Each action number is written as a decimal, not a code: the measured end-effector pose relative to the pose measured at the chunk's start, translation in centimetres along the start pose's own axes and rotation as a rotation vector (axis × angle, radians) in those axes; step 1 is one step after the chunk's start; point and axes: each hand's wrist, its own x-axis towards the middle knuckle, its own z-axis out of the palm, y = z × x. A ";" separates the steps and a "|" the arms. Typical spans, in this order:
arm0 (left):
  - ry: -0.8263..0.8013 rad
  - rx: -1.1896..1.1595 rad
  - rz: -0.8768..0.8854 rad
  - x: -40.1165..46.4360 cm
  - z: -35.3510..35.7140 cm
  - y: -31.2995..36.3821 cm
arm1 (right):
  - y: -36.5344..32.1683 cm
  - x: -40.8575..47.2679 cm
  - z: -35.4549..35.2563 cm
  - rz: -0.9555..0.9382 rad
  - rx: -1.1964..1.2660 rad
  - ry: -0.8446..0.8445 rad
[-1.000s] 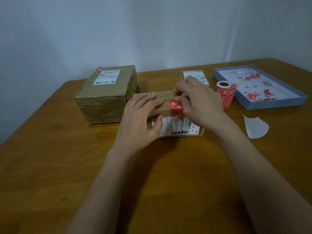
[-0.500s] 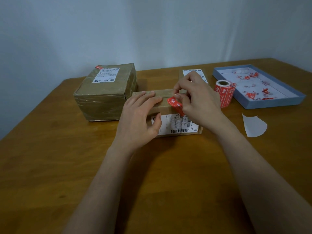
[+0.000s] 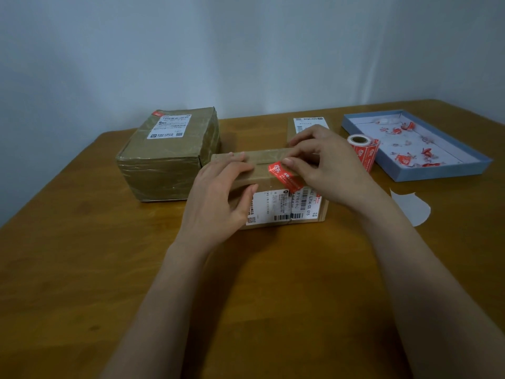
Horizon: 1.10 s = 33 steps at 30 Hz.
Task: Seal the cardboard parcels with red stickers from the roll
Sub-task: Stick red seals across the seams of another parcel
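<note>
A small cardboard parcel (image 3: 276, 160) with a white shipping label on its front stands in the middle of the table. My left hand (image 3: 218, 198) grips its left end, fingers on top and thumb on the front. My right hand (image 3: 325, 165) pinches a red sticker (image 3: 284, 177) that lies slanted over the parcel's top front edge. The sticker roll (image 3: 364, 151) stands just right of my right hand. A bigger taped parcel (image 3: 169, 157) sits at the left with a red sticker on its far top corner. A third parcel (image 3: 308, 124) lies behind my right hand, mostly hidden.
A shallow blue tray (image 3: 437, 175) at the right holds torn red sticker scraps. A white backing paper scrap (image 3: 410, 207) lies on the wooden table (image 3: 82, 269) near my right forearm. A pale wall rises just behind the table.
My right hand has drawn the red sticker left and flatter onto the parcel's top front edge. My left hand stays on the parcel's left end.
</note>
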 end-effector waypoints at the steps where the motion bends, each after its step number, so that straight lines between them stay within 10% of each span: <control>1: 0.010 -0.033 -0.001 0.0 0.0 -0.2 | -0.1 0.0 0.1 -0.001 -0.014 -0.029; 33: 0.027 -0.068 -0.020 0.0 0.1 -0.7 | -1.3 -0.3 0.9 0.071 -0.118 -0.019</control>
